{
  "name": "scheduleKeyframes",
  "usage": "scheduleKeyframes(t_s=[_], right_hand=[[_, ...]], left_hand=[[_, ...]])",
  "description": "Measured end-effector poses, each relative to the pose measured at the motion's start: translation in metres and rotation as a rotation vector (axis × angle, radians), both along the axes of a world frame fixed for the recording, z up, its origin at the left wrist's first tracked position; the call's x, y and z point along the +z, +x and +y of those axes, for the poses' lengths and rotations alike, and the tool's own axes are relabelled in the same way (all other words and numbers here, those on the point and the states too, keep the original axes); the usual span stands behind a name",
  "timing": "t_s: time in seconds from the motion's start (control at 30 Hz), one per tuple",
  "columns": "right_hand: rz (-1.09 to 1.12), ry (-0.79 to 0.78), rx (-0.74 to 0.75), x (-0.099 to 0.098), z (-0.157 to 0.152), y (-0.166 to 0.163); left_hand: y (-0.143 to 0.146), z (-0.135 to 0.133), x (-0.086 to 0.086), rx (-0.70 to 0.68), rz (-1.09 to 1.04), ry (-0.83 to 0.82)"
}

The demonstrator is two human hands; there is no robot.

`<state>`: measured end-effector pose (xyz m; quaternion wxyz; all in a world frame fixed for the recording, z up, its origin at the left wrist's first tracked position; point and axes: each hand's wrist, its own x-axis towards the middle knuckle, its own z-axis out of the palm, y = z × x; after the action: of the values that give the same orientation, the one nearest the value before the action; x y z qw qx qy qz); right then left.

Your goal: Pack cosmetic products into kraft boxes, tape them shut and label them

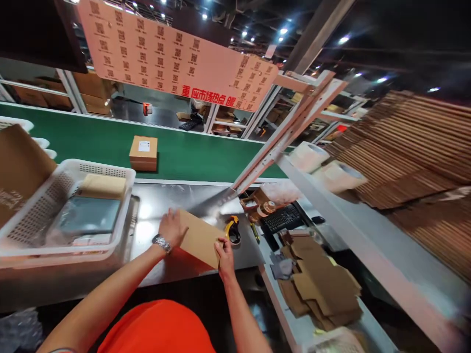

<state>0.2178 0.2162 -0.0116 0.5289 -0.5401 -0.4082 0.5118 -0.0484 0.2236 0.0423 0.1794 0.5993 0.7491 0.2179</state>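
Person stood at a steel worktable [154, 206], both hands on a flat brown carton blank [200, 240] lying near the table's front edge. Left hand [172, 228], with a wristwatch [161, 242] on that wrist, lay spread flat over the blank's left end, fingers extended and pressing down rather than gripping, probably to pin the card in place. Right hand [225, 255] pinched the blank's near right edge, thumb on top, fingers curled under from what I could tell; that looked like a hold for lifting or folding a flap.

A yellow tape dispenser [233, 229] sat just beside the blank on its right, within easy reach. A white plastic basket [66, 211] stood to the left on the table, holding a grey bagged item [86, 215] and a tan packet [103, 185]. Beyond the table ran a green conveyor belt [191, 154] carrying one sealed box [143, 153], well apart from the hands. A lower side shelf to the right held cardboard scraps [318, 284], a black keyboard [283, 218] and tape rolls [265, 208]. Stacks of flat cartons [412, 142] filled the right side.
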Motion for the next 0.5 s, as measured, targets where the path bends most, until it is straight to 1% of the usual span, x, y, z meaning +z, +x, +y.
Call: scheduleKeyframes(t_s=[0.03, 0.07, 0.13, 0.2, 0.27, 0.37, 0.5], right_hand=[[0.005, 0.007, 0.002, -0.001, 0.003, 0.006], [-0.005, 0.017, -0.011, -0.003, 0.008, 0.013], [-0.120, 0.007, -0.101, -0.008, 0.022, 0.031], [-0.296, -0.050, -0.216, -0.014, 0.042, 0.051], [-0.449, -0.085, -0.278, -0.020, 0.063, 0.067], [-0.551, -0.058, -0.257, -0.027, 0.090, 0.078], [-0.598, -0.026, -0.156, -0.034, 0.117, 0.071]], left_hand=[[-0.008, 0.001, 0.002, 0.035, -0.129, -0.101], [-0.015, 0.002, 0.004, 0.037, -0.240, -0.190], [-0.025, 0.006, 0.008, 0.017, -0.387, -0.296], [-0.028, 0.009, 0.011, 0.011, -0.427, -0.300], [-0.027, 0.011, 0.013, 0.024, -0.450, -0.286], [-0.024, 0.012, 0.015, 0.035, -0.467, -0.275], [-0.023, 0.009, 0.014, 0.029, -0.463, -0.270]])
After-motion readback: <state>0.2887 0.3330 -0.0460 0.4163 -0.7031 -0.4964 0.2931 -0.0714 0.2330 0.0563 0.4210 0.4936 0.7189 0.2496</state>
